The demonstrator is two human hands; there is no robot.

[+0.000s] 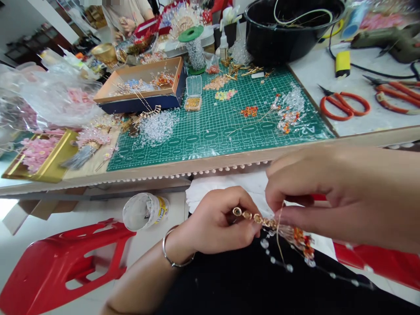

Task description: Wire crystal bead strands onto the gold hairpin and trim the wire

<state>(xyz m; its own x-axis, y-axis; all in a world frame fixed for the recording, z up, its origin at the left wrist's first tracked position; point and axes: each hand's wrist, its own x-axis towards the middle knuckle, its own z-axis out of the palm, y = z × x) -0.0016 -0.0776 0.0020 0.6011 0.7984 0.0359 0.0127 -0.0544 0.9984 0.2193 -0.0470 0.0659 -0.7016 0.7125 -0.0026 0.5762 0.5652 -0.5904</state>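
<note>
Low in the view, over my lap, my left hand [218,223] is closed around a gold beaded hairpiece [254,216] with a row of gold-rimmed stones. My right hand [331,192] pinches a thin gold wire [278,232] at the piece's right end, fingers pressed together. Orange beads [303,243] and clear crystal drops [288,267] hang from the piece below my right hand. A silver bangle [170,256] circles my left wrist.
A green cutting mat [216,127] on the table carries bead clusters, a small clear bead box [193,92] and a wire spool [193,48]. Red scissors [344,105] and pliers lie right. A black bowl [288,30], cardboard tray [144,83], red stool [62,267] and another person [126,17] are nearby.
</note>
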